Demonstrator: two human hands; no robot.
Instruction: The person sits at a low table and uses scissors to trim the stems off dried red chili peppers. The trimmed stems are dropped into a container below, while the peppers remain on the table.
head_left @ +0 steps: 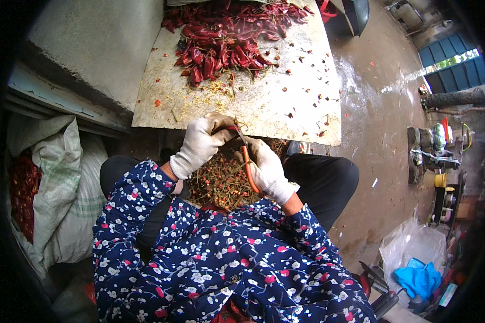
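My gloved left hand [199,141] is closed on a dried red chilli [230,128], mostly hidden by the fingers, at the front edge of a pale board [307,116]. Just right of it, my gloved right hand [265,167] grips scissors with orange handles [248,169], their blades at the chilli's stem end. Below both hands, between my knees, lies a heap of cut stems and red bits [221,185]. On the board's far half is a pile of red chillies [226,40], with loose stem caps and yellow seeds scattered nearer.
White woven sacks [78,210], one showing red chillies [24,194], stand at my left beside a concrete wall. At right are the wet floor [377,134], cluttered low stands, a yellow container [441,180] and a blue bag [417,277].
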